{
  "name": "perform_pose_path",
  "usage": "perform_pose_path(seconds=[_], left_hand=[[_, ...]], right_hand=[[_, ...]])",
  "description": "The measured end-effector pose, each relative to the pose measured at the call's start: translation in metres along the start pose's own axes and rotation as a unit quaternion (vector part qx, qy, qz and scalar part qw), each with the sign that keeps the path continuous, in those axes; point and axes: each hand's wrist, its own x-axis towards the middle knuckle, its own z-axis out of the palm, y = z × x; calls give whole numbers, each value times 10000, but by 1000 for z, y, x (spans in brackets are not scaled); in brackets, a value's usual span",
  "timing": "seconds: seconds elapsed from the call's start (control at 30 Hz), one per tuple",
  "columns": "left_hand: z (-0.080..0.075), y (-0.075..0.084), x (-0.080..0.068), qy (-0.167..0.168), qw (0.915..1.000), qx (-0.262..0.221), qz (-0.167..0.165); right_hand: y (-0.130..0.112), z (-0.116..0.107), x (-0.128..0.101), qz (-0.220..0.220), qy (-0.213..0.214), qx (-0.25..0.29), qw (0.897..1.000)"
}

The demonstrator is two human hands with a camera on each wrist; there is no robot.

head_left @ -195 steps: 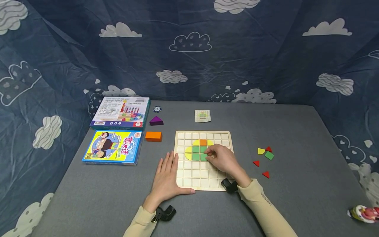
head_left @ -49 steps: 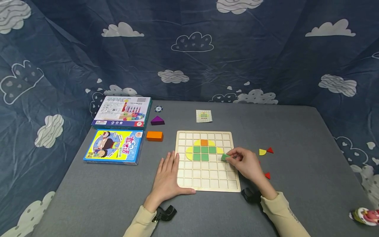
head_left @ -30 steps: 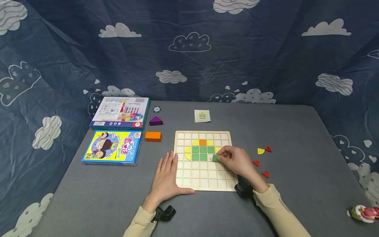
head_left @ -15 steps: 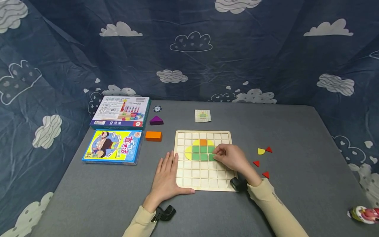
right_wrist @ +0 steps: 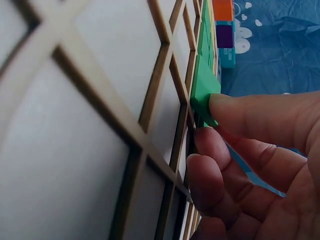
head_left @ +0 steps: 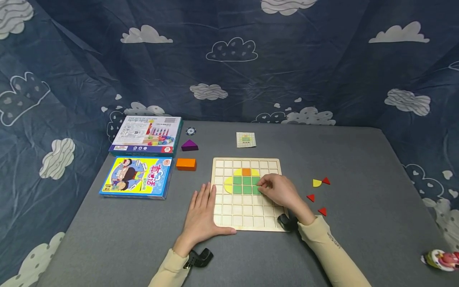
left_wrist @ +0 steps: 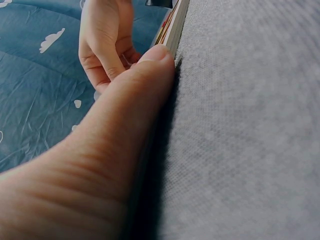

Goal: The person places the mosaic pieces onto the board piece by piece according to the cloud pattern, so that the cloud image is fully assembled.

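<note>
Grey felt covers our surface [head_left: 107,239], walled on three sides by a dark blue cloth [head_left: 322,79] printed with white clouds. Since half a second ago little differs: our right hand [head_left: 279,191] has eased the green square tile [head_left: 256,190] slightly further left, so that it now sits at the right end of the lower green row on the wooden grid board [head_left: 247,223]; a second and a half ago we held that tile over the board's right edge. From the left, a yellow and blue game box [head_left: 136,178] lies near the surface's left edge, with a paler box [head_left: 146,136] behind it; just right of them are an orange block [head_left: 186,164] and a purple wedge [head_left: 189,146]. Our left hand [head_left: 201,217] lies flat, fingers straight, against the board's left edge and holds nothing. On the board, yellow, orange and green pieces fill part of the upper rows, and the rows below are bare. Our right hand's fingers [right_wrist: 250,117] pinch the green tile, which the wrist view shows tilted against a cell rim, not yet flat. A small pattern card [head_left: 246,140] lies behind the board. Right of the board, well apart from it, lie a yellow piece [head_left: 316,183] and three red triangles [head_left: 310,197]; beyond them the felt runs open to the right edge, where a small colourful object [head_left: 441,259] rests near the front corner.
</note>
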Motion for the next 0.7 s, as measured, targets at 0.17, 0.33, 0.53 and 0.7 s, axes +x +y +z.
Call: perform_pose_path(seconds=[0.17, 0.33, 0.53, 0.7], left_hand=[[0, 0, 0, 8, 10000, -42, 3], [0, 0, 0, -20, 10000, -69, -11], [0, 0, 0, -18, 10000, -47, -16], [-1, 0, 0, -31, 10000, -59, 0]], right_hand=[[-1, 0, 2, 59, 15, -54, 10000], [-1, 1, 3, 99, -24, -99, 9999], [0, 0, 1, 13, -30, -98, 9999], [4, -1, -3, 6, -55, -108, 9999]])
